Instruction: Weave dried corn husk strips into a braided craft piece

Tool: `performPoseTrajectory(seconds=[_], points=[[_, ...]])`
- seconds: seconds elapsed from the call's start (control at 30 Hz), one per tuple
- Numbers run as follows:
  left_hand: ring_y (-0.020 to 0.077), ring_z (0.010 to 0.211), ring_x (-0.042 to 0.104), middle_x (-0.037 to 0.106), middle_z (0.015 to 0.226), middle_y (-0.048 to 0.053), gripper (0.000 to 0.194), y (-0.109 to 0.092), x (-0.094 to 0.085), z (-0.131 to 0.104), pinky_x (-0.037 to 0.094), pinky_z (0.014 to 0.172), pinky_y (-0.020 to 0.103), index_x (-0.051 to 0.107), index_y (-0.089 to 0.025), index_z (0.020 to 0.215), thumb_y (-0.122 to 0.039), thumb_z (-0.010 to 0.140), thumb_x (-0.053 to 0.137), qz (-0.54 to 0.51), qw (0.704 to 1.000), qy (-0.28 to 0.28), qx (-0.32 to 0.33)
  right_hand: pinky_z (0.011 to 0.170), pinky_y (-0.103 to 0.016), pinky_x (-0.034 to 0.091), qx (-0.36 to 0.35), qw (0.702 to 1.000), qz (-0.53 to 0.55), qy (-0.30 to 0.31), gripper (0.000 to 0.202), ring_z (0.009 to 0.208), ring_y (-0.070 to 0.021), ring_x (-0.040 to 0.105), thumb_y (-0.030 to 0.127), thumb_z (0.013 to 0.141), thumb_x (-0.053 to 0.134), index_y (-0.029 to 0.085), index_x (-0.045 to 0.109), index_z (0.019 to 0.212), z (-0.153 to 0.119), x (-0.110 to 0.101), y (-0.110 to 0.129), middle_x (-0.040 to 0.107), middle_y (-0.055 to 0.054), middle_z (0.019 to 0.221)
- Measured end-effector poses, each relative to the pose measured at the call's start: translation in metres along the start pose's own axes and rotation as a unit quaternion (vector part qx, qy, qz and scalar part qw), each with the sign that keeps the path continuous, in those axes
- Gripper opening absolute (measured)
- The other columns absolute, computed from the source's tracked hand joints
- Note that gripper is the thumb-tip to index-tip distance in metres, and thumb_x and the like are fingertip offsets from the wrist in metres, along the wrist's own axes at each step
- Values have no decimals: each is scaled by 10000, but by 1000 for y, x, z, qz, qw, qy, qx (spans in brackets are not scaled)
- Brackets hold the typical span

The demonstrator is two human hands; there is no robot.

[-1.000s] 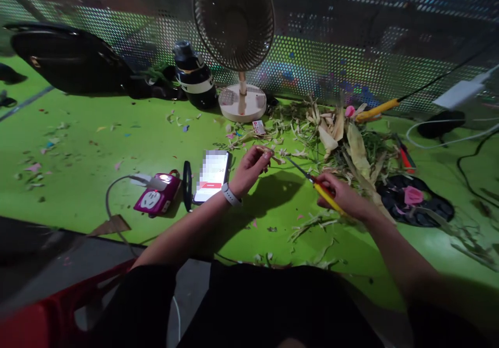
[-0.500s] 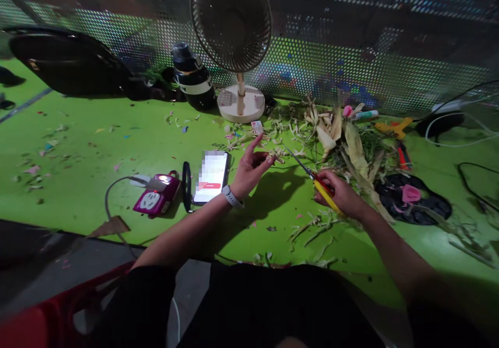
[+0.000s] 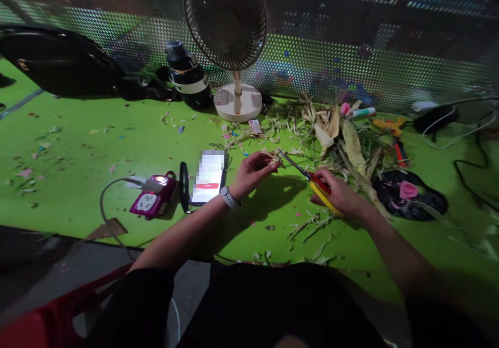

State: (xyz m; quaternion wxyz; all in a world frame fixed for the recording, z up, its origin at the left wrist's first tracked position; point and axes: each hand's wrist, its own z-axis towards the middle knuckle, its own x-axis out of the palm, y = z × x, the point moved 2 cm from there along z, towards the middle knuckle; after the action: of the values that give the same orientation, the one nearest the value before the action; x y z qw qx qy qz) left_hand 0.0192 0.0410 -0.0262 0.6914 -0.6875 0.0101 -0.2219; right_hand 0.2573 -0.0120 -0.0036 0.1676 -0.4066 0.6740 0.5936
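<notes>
Head view: scissors (image 3: 311, 176) at a pale scrap (image 3: 274, 157)

Left of the phone (image 3: 208, 176), we see roomy green counter (image 3: 117, 142) reaching its front edge. Our two hands work right of the phone: the left hand (image 3: 251, 172) pinches one scrap; farther right, the right hand (image 3: 338, 191) grips one pair of scissors, long axis slanting, blades pointing leftward, away from us.

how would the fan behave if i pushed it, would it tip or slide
Pushed high, the fan may tip: its broad head sits on a thin stem. Pushed at its flat round base, it would more likely slide than roll. The fine-ribbed grille looks apt to flex if gripped hard.
</notes>
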Motion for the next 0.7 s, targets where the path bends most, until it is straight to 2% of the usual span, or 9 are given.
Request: performPoseTrajectory(seconds=[0.27, 0.43, 0.7], points=[[144, 807, 680, 726, 859, 50, 293, 2, 3, -2, 563, 771, 296, 632, -149, 886, -322, 704, 783, 14, 1000, 17, -10, 597, -289, 456, -20, 1000, 15, -4, 475, 686, -178, 602, 495, 678, 711, 204, 482, 975, 0, 1, 2, 663, -41, 842], [137, 801, 675, 729, 869, 57, 271, 2, 3, -2, 563, 758, 286, 635, -153, 887, -309, 712, 772, 16, 1000, 18, -19, 623, -294, 470, -12, 1000, 23, -1, 437, 695, -170, 591, 440, 688, 709, 215, 480, 984, 1, 1, -4, 659, -36, 854], [131, 790, 669, 723, 850, 51, 263, 2, 3, -3, 558, 753, 279, 633, -149, 881, -307, 717, 765, 17, 1000, 15, -17, 668, -317, 483, -4, 998, 57, 32, 429, 737, -176, 599, 406, 709, 703, 214, 477, 1020, 0, 3, -9, 652, -40, 904]])
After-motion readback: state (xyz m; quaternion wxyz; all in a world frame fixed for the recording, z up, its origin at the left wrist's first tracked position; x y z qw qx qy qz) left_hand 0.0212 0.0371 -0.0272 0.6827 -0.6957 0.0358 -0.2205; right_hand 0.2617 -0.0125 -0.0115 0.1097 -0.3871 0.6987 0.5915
